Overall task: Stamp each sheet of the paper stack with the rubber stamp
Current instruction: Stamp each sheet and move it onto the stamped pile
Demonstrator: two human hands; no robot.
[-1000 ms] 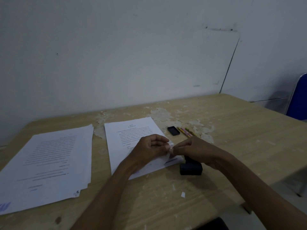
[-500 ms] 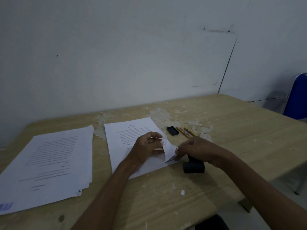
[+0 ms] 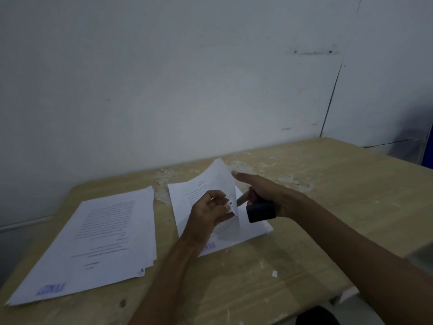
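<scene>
The wooden table (image 3: pixel 316 184) carries 2 groups of printed paper. No container is in view.

The centre stack (image 3: pixel 255 227) lies flat, its long axis running from the near edge toward the far wall, slightly rotated. Its top sheet (image 3: pixel 210 181) is lifted along the right edge and curls up and leftward, the far right corner raised highest and the left edge remaining on the stack. A blue stamp mark (image 3: pixel 209 247) shows near the stack's near edge, partly hidden by the left forearm.

The left hand (image 3: pixel 210 213) pinches the raised right edge of the top sheet between thumb and curled fingers.

The right hand (image 3: pixel 264 192) grips the rubber stamp (image 3: pixel 261 211), a black block held above the right part of the centre stack with its broad base turned toward the near side. The index finger is extended toward the far left, beside the lifted sheet; the remaining fingers curl around the stamp. Whether the stamp touches the paper cannot be determined.

The left stack (image 3: pixel 100 242) lies well apart from the centre stack, sheets fanned unevenly, long axis near to far, bearing a blue stamp mark (image 3: pixel 51 289) at the near left corner.

A small white paper scrap (image 3: pixel 274 274) lies on the table near the near edge.
</scene>
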